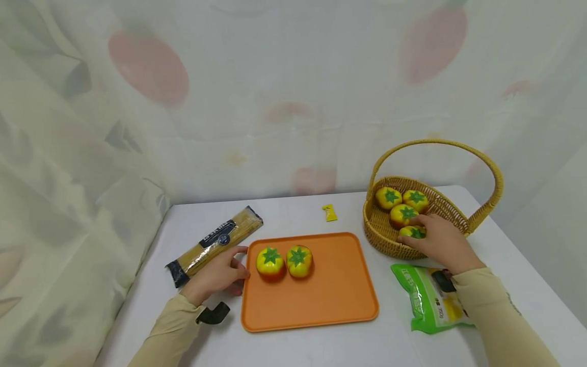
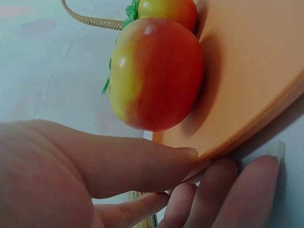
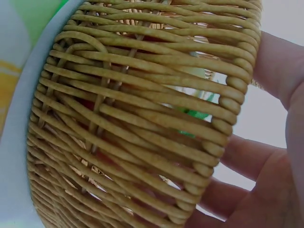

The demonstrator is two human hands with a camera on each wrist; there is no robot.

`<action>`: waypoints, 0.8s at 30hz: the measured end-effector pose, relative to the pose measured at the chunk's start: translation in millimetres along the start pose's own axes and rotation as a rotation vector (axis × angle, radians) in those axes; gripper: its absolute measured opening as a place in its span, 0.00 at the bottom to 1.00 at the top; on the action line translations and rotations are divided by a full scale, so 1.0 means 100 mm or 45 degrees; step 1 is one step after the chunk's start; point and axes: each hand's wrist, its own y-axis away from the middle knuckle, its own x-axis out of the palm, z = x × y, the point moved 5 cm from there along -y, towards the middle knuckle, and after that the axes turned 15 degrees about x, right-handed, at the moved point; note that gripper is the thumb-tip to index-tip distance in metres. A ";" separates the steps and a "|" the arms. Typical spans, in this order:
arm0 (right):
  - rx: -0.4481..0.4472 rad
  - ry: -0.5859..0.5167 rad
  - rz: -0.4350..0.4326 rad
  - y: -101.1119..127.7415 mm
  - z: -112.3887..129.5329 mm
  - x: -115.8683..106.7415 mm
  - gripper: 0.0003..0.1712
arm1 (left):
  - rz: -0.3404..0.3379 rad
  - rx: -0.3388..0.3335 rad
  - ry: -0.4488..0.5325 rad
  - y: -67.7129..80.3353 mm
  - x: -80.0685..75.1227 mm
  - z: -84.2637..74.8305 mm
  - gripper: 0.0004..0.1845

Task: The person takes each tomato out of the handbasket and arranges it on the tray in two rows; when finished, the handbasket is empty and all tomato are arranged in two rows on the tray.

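My left hand (image 1: 217,275) is at the left edge of an orange tray (image 1: 330,300), thumb on the rim and fingers curled against its outer side and underside, pinching it. Two yellow-and-red tomatoes (image 1: 270,262) with green star-shaped tops stand side by side on the tray's left half, the nearer one (image 2: 159,76) just above my thumb in the left wrist view. My right hand (image 1: 445,242) reaches over the near rim of a wicker basket (image 1: 382,239), its thumb and fingers around the front tomato (image 1: 412,232). Several more tomatoes (image 1: 389,198) sit behind it. Woven wicker hides those fingertips in the right wrist view.
A pack of spaghetti (image 1: 220,244) lies slanted behind my left hand. A small yellow packet (image 1: 329,212) is at the back middle. Below my right forearm lies a green-and-white bag (image 1: 426,295). The basket's tall handle (image 1: 433,141) arches up, and a patterned curtain (image 1: 284,102) hangs behind the table.
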 end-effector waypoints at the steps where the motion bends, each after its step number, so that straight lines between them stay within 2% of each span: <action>1: 0.003 0.004 0.003 -0.01 0.00 0.00 0.44 | 0.000 -0.001 0.003 0.00 0.00 0.00 0.38; 15: 0.019 -0.003 0.034 -0.04 -0.01 0.01 0.43 | -0.026 -0.046 0.026 0.01 -0.01 0.03 0.37; 24: -0.019 -0.035 -0.035 -0.01 0.05 -0.13 0.37 | -0.037 -0.062 0.035 -0.01 -0.01 0.02 0.37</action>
